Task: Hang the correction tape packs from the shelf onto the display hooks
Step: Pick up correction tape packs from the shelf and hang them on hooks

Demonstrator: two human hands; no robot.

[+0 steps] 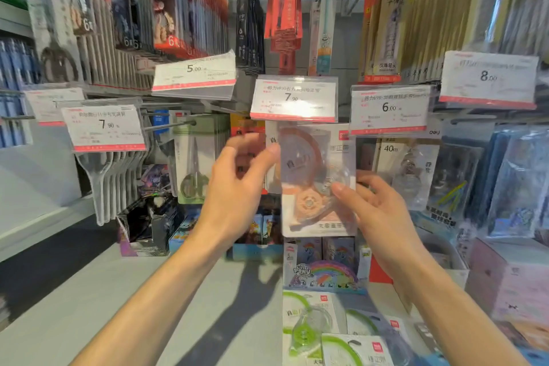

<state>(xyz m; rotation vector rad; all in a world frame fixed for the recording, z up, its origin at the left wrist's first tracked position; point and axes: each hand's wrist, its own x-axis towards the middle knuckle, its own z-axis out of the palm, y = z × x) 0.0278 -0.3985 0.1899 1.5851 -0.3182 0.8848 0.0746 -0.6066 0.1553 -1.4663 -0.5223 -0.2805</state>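
Going from the left, the hooks there carry clear-handled goods under a 7.90 price tag [104, 125], then green-handled scissors packs [194, 169] on their own peg, and none of that belongs to the job. The left hand [234, 187] is raised just beside the orange correction tape pack [318, 181], its fingers spread and loosely bent with the thumb tip at the pack's upper left edge; it looks to be steadying rather than clasping, though blur keeps me from saying whether the thumb truly presses the card. The pack hangs or is held upright directly below the middle 7.90 price tag [294, 98], so I judge the step in hand to be threading its hang hole onto the display hook behind that tag (the hook itself and the hole are hidden by the tag, so whether it is already on I cannot tell). The right hand [377, 202] grasps the pack's lower right edge, thumb on the blister front and fingers behind. The next move, as I read it, calls for sliding the card back along the hook and letting go with both hands, then reaching down for another. As for containers: on the shelf [208, 306], toward its back edge, open cardboard display boxes hold small toy cartons, among them a rainbow pony box [323, 273]; near the front right edge lie the green correction tape packs [315, 327], loose, overlapping and still to hang.
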